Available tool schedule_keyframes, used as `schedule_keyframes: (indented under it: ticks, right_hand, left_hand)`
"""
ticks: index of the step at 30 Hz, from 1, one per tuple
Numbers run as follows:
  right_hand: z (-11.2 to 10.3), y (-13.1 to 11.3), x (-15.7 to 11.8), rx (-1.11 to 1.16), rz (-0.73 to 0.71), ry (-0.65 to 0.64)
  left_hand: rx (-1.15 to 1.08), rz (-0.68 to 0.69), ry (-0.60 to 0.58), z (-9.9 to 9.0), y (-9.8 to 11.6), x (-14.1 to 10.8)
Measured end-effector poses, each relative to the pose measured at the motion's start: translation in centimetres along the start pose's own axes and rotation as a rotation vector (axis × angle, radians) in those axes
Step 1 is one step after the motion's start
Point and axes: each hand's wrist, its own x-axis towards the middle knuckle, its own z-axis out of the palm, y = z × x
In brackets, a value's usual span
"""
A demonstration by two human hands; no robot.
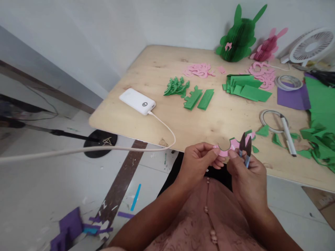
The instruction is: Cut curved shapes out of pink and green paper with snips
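Observation:
At the table's front edge, my left hand (pixel 200 160) pinches the left end of a curved pink paper cutout (pixel 224 152), which has green paper along its edge. My right hand (pixel 247 177) is closed around scissors (pixel 246 146) with dark blades and blue handles. Its thumb also rests near the cutout's right part. The blades point away from me and lie over the cutout's right end. The fingers inside the handles are partly hidden. Small green scraps (pixel 262 130) lie just right of the blades.
A white power bank (pixel 137 101) with a cable lies left. Green folded pieces (pixel 193 99), pink cutouts (pixel 200 70) and a green paper stack (pixel 246 87) lie behind my hands. To the right are tape rolls (pixel 289 82) and a marker (pixel 288 136). Honeycomb rabbits (pixel 239 40) and a fan (pixel 309 47) stand behind.

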Motion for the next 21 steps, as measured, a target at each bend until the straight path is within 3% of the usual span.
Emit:
schedule_keyframes:
  ticks: [21]
  right_hand:
    - [-0.06,-0.06,-0.11,0.038,-0.005,-0.005]
  left_hand:
    - [-0.010,0.015,-0.034,-0.07,-0.10,-0.05]
